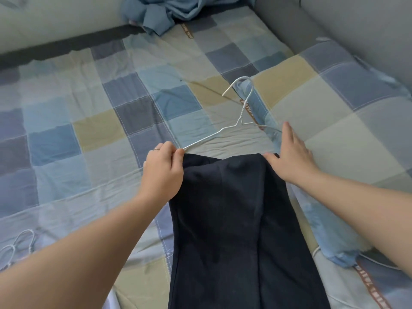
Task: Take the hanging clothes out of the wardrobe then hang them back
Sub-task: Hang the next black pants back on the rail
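Note:
A dark navy garment (pixel 234 219) lies flat on the checked bed sheet (pixel 89 121), running from the frame's bottom up to the middle. A white wire hanger (pixel 236 121) lies just beyond its top edge, hook pointing away. My left hand (pixel 162 170) pinches the garment's top left corner where the hanger's left arm ends. At the top right corner my right hand (pixel 289 157) rests with its fingers straight, the thumb touching the fabric edge. The hanger's right arm is partly hidden by a fold of the sheet.
A crumpled blue garment (pixel 169 12) sits at the far edge of the bed. More white hangers (pixel 20 244) lie at the left near my forearm. Light blue fabric (pixel 330 233) lies bunched to the right of the dark garment. Padded grey walls border the bed at the back and right.

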Motion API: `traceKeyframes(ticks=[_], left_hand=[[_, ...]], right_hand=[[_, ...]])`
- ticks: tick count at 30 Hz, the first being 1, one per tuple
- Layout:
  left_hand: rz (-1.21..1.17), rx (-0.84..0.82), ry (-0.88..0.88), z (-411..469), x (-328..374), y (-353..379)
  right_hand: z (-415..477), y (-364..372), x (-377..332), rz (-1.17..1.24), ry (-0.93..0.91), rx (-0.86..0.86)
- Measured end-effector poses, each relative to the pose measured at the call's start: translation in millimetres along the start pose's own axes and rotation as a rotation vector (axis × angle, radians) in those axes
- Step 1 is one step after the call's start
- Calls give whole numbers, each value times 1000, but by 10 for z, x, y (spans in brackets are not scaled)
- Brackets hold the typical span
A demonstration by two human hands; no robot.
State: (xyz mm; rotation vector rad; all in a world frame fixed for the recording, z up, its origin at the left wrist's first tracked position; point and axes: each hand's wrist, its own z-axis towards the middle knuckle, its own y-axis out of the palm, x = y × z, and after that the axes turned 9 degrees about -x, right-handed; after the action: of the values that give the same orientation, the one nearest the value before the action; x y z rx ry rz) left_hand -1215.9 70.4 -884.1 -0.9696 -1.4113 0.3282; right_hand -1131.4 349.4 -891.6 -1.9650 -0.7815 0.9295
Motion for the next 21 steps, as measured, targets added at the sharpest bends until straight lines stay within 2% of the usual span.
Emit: traceKeyframes(ticks=[7, 11, 15, 21], left_hand=[[-93, -50, -9, -503, 308, -565], [-72, -119, 39, -771, 513, -947], [-10, -241, 88, -1203, 756, -1400], [-24, -319, 186, -2183, 1328, -2253]], right_hand=[[-622, -666, -235, -29, -100, 24], [-1252, -1079, -347, 132, -71, 9], [-2232, -1451, -516, 115, -39, 36], [-4051, -1900, -894, 146, 53, 200]])
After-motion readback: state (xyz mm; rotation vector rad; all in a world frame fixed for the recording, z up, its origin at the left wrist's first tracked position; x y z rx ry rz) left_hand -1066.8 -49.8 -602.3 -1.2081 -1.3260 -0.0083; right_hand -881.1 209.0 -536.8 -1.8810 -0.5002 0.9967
